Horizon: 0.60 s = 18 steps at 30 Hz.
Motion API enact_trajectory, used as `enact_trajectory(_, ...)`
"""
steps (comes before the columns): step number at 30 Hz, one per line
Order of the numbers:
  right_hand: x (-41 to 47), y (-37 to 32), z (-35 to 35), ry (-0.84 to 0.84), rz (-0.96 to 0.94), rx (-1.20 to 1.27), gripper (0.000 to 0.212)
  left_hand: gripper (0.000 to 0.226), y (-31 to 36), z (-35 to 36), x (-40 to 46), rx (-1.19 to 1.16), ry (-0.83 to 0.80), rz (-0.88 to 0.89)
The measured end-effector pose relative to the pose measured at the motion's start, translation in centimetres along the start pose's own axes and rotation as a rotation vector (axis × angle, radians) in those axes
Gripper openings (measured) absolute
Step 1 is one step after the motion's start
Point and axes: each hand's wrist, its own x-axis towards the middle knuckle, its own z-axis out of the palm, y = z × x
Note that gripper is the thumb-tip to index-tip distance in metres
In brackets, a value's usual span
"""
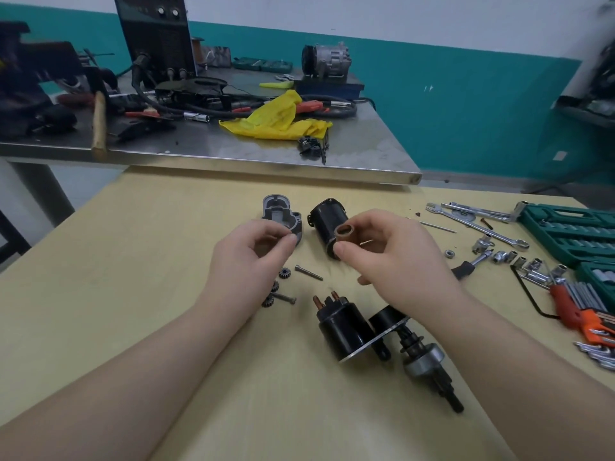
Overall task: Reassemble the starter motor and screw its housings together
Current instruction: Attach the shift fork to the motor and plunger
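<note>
Starter motor parts (346,327) lie on a tan table (166,327) near teal walls (466,94).

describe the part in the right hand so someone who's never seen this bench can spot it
Start at the pale wooden table in the foreground and find the two hands above its middle. The right hand pinches a small brown ring-shaped sleeve just in front of the black cylindrical motor housing. It is the only rusty-brown hollow piece; the parts around it are black or grey metal.
</note>
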Motion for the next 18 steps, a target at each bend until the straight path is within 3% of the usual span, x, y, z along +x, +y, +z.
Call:
enact_trajectory(2,-0.8,0.0,0.4,0.024,-0.068,-0.008,0.014,0.017,1.2,0.8,-1.1,-0.369,-0.053,-0.218)
enact_trajectory(5,-1.7,0.1,0.8,0.061,-0.162,-0.104,0.020,0.029,1.6,2.2,-2.2,-0.627,-0.123,-0.348)
enact_trajectory(14,-3.8,1.3,2.0,0.208,-0.437,-0.335,0.023,0.047,2.5,2.8,-3.1,-0.941,-0.250,-0.460)
enact_trajectory(18,-3.9,1.5,2.0,0.235,-0.464,-0.352,0.024,0.023,3.1,2.3,-2.2,-1.065,-0.227,-0.595)
